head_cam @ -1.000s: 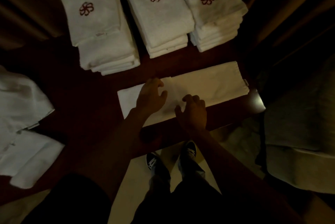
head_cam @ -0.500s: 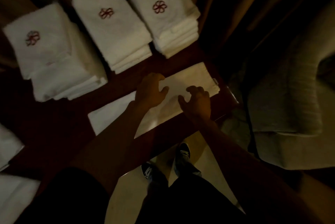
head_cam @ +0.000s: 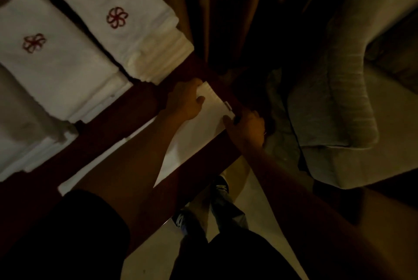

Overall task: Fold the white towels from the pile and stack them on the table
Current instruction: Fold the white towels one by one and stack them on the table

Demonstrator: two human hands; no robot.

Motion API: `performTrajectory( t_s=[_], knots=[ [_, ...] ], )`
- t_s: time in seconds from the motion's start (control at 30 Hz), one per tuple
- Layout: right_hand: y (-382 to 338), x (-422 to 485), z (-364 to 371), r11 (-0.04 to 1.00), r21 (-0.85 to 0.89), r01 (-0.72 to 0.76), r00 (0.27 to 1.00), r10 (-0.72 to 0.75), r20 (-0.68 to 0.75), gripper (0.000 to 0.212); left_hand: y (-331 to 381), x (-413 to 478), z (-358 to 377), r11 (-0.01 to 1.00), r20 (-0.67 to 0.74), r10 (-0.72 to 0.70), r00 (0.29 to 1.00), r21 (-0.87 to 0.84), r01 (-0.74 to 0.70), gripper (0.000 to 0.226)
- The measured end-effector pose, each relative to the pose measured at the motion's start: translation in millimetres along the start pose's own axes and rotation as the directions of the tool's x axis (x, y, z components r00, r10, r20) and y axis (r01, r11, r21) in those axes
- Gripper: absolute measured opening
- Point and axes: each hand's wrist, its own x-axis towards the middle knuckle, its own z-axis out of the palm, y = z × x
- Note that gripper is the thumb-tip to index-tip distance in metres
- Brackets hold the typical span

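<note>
Both hands are now working at the right end of the towel point(head_cam: 199, 134), having shifted there from its middle half a second ago. The left hand point(head_cam: 184, 100) is pinching the far corner, thumb on top. The right hand point(head_cam: 245, 127) is pinching the near corner in the same way. The towel is lying as a long folded strip along the front edge of the table point(head_cam: 117, 121). Behind it, three stacks of folded towels point(head_cam: 135, 53) are resting on the table, two of them showing a red flower emblem point(head_cam: 117, 17).
</note>
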Motion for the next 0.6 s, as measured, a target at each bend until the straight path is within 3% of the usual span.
performTrajectory(
  t_s=[0.2,0.33,0.47,0.6],
  knots=[
    [-8.8,8.4,-7.0,0.997,-0.056,-0.055,0.995,0.059,0.085,0.041,1.4,7.4,-3.2,0.999,-0.018,-0.022,1.0,-0.043,0.021,0.047],
    [-17.4,1.0,-11.5,0.985,0.138,-0.101,0.99,0.085,0.114,0.035,0.7,-5.2,-16.1,0.994,-0.064,0.008,0.998,-0.112,-0.015,0.036],
    [-31.1,-28.6,-11.5,0.976,0.2,0.081,0.997,-0.081,-0.009,0.025,-6.2,-27.1,-40.0,0.984,-0.12,0.014,0.993,-0.176,-0.035,0.031],
    [-47.2,-65.1,-4.6,0.936,0.208,0.285,0.959,-0.276,-0.072,0.017,-22.0,-63.9,-69.0,0.978,-0.203,0.011,0.979,-0.203,-0.053,0.027]
  ],
)
